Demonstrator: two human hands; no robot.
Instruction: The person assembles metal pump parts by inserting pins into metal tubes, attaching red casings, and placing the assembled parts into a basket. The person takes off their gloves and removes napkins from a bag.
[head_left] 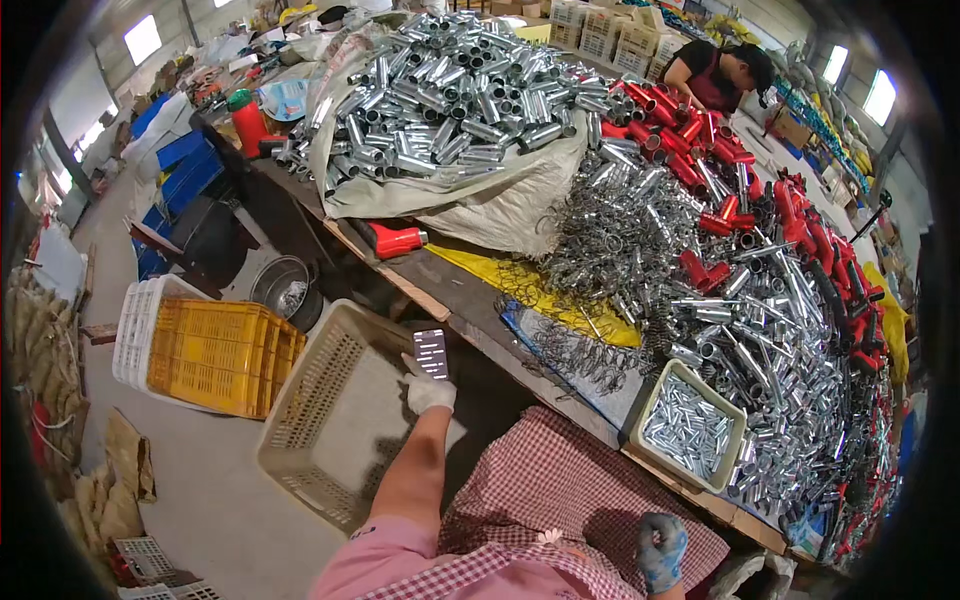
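My left hand [430, 393], in a white glove, is closed round a smartphone [431, 353] with a lit dark screen, held over a beige plastic crate [330, 410]. Closed in a loose fist, my right hand [661, 552] wears a grey and blue glove and rests near my checked apron [570, 480]. Whether anything is inside that fist is hidden. Nearest to it on the table edge stands a cream tray [645, 425] full of small metal pins. A red plastic part [395, 241] lies alone near the table's left edge.
Shiny metal tubes [440, 100] are heaped on a woven sack [500, 200]. Wire springs [610, 240], red parts [680, 130] and more metal tubes [770, 370] cover the table's right. A yellow crate [220, 355] stands on the floor at left. Another person [715, 75] bends over the far side.
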